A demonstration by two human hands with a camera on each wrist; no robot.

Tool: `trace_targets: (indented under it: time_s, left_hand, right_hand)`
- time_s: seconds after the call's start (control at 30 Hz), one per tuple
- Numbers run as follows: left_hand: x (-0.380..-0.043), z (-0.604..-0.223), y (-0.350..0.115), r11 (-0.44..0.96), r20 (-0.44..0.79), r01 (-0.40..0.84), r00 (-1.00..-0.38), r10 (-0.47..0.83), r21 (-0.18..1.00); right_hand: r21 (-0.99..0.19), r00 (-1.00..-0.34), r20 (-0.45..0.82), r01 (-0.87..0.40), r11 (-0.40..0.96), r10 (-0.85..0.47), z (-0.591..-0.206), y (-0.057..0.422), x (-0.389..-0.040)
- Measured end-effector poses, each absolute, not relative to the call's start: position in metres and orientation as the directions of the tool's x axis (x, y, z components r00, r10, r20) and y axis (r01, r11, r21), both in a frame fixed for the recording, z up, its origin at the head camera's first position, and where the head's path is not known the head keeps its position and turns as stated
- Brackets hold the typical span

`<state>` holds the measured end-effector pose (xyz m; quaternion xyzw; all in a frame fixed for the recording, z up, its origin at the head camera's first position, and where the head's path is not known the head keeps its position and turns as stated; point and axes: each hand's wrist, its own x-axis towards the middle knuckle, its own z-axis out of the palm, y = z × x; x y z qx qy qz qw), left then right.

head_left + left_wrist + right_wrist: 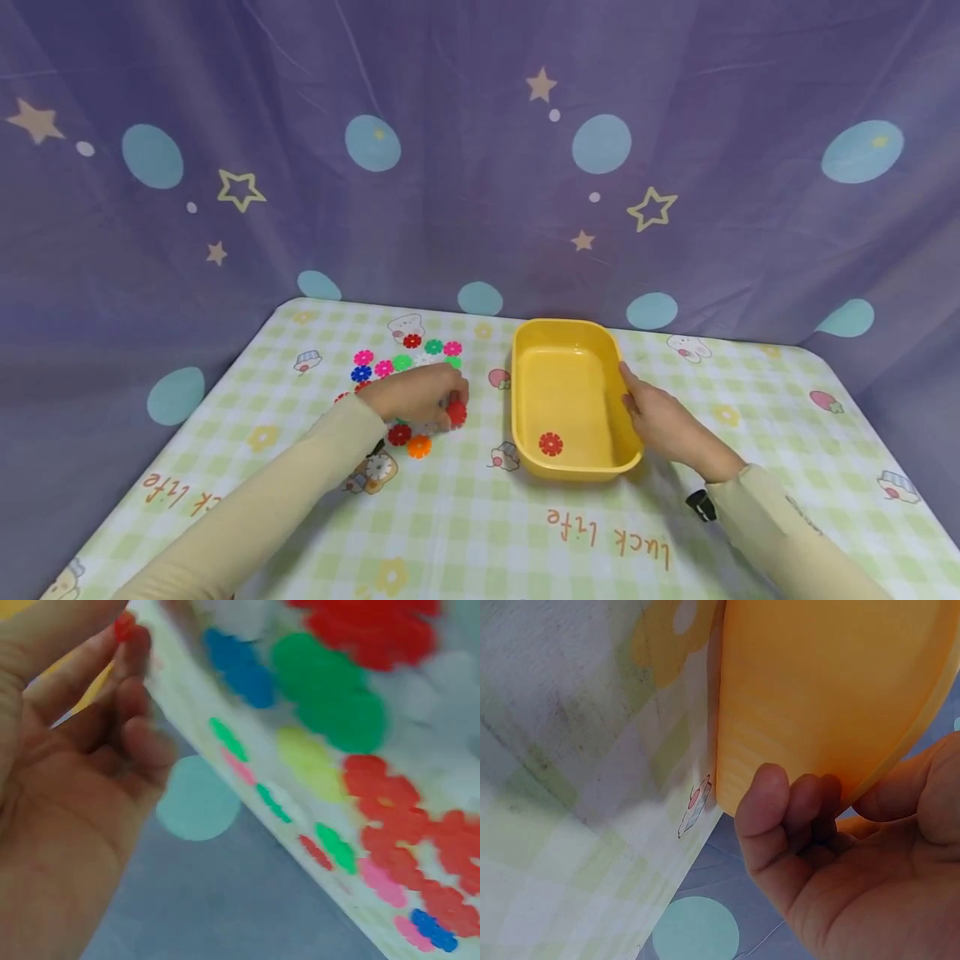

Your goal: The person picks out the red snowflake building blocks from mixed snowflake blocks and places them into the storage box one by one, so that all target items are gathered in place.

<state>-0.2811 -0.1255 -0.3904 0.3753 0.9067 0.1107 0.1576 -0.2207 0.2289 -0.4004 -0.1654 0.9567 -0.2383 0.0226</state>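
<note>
My left hand (423, 393) pinches a red notched plastic disc (457, 412) between thumb and fingertips, just above the scattered pieces. Only a small red bit of that disc shows in the left wrist view, at the fingertips. My right hand (669, 423) grips the right rim of a yellow plastic tub (566, 383), thumb over the edge and fingers against its outer wall (802, 697). One red flower-shaped disc (551, 443) lies inside the tub near its front end. Under and around my left hand are several more discs, among them an orange one (419, 447) and a blue one (362, 373).
A checked cloth (465, 533) with printed cartoons covers the table. Behind it hangs a purple curtain (465, 225) with stars and balloon shapes. A white disc (379, 467) lies nearer the front, and a green disc (433, 347) lies toward the back.
</note>
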Motion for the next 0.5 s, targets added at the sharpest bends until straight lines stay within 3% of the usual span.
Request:
trace_targets:
  time_s: [0.1,0.27,0.43,0.5]
  left_hand:
    - [-0.282,-0.377,-0.116,0.616,-0.048,0.714,-0.64,0.767,0.332]
    - [-0.283,-0.356,-0.085,0.468,0.127,0.834,-0.519,0.845,0.291]
    - [-0.289,-0.362,-0.043,0.395,0.083,0.894,-0.42,0.904,0.211]
    - [-0.293,-0.37,-0.027,0.402,0.024,0.897,-0.413,0.91,0.185]
  right_hand:
    - [-0.463,-0.942,0.042,-0.314,0.829,-0.334,-0.402,0.231,-0.22]
    - [-0.463,-0.94,0.053,-0.323,0.825,-0.338,-0.402,0.233,-0.22]
    - [-0.467,-0.944,0.048,-0.311,0.828,-0.327,-0.403,0.233,-0.221]
    - [-0.465,-0.945,0.048,-0.308,0.83,-0.323,-0.403,0.232,-0.222]
